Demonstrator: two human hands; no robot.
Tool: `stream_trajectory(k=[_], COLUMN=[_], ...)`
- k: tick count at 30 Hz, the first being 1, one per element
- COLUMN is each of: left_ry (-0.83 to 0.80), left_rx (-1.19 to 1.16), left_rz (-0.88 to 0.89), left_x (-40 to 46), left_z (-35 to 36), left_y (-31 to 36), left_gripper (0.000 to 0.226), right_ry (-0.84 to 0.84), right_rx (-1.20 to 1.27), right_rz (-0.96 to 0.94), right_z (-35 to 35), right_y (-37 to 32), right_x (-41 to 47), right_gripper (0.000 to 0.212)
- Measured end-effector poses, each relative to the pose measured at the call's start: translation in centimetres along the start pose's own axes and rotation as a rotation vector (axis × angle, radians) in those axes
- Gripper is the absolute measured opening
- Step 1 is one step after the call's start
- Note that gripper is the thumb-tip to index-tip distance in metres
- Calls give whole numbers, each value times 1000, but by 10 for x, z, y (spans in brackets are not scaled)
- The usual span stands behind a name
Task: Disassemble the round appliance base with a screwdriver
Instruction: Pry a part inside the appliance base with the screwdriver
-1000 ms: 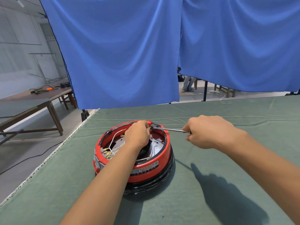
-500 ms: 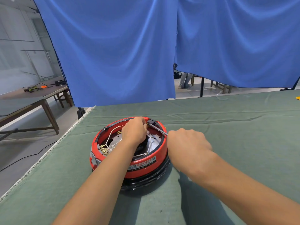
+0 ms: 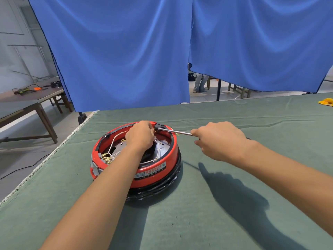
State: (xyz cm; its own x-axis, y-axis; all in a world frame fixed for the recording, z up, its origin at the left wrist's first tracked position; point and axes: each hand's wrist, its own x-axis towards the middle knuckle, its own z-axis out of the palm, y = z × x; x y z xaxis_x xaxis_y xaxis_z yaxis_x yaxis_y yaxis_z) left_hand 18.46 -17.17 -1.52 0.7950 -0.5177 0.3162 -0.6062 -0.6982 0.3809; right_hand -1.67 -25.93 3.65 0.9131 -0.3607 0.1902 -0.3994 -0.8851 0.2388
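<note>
A round red appliance base [image 3: 153,170] with a black lower ring lies upside down on the green table cloth, left of centre. Its open inside shows a metal plate, white wires and brass terminals. My left hand [image 3: 139,136] reaches into it, fingers curled at the far rim by a black part; what they hold is hidden. My right hand [image 3: 219,139] grips the handle of a screwdriver [image 3: 173,131]. Its metal shaft runs left, nearly level, with the tip at the black part next to my left fingers.
The green cloth table [image 3: 234,195] ends at a left edge near the base. Blue curtains [image 3: 126,51] hang behind it. A yellow object [image 3: 327,101] lies at the far right edge. A wooden table [image 3: 27,100] with tools stands at left, and a person's legs [image 3: 199,83] show under the curtain.
My right hand has moved back out to the right of the base after coming close to it, so the screwdriver shaft again lies nearly level. My left hand stays at the far rim.
</note>
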Motion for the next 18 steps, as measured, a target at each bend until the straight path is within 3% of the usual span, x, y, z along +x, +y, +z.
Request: stream_trajectory(k=[4, 10, 18], left_ry=[0, 11, 13], left_rx=[-4, 5, 7], left_rz=[-2, 14, 31], left_x=[0, -1, 1], left_z=[0, -1, 2], left_y=[2, 1, 0], left_gripper=[21, 19, 19], right_ry=[14, -65, -129], right_rx=[59, 120, 77], right_rz=[8, 57, 68], right_z=[-3, -15, -33], right_y=[-29, -68, -84], right_x=[-14, -15, -6], right_gripper=[12, 28, 31])
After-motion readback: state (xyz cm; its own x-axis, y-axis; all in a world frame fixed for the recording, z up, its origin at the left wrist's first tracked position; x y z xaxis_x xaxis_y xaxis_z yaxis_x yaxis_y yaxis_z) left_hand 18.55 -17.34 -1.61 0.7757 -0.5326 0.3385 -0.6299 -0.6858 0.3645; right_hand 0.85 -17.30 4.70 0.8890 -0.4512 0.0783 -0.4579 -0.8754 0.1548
